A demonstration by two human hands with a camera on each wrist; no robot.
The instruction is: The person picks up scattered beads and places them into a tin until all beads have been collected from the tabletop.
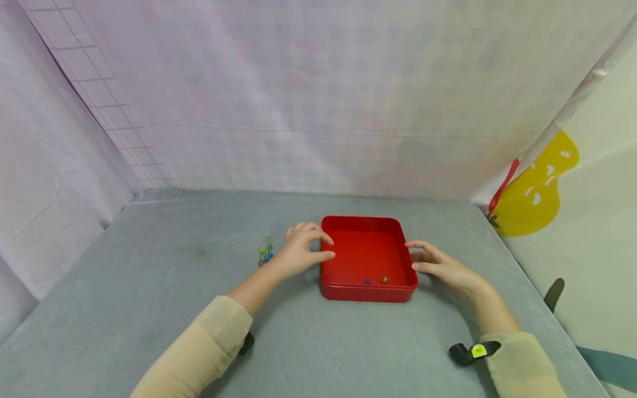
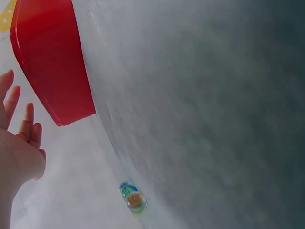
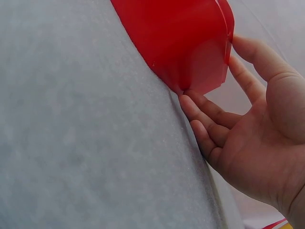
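A square red open box (image 1: pixel 368 293) stands on the grey tabletop, with a blue marble (image 1: pixel 367 282) and a yellowish-brown marble (image 1: pixel 385 279) inside along its near wall. My left hand (image 1: pixel 302 250) hovers at the box's left rim, thumb and fingers spread apart and nothing between them. In the left wrist view that hand (image 2: pixel 19 155) shows a gap from the red wall (image 2: pixel 55 67). On the opposite side, my right hand (image 1: pixel 445 269) touches the box's right wall with loosely bent fingertips. The right wrist view shows its fingers (image 3: pixel 209 109) against the lower corner and the rim.
Several glass marbles (image 1: pixel 266 254), green, blue and orange, lie in a loose cluster on the table (image 1: pixel 199 309) left of my left hand. A pale curtain (image 1: pixel 298 110) hangs behind the table, and printed cloth (image 1: pixel 587 265) borders its right edge.
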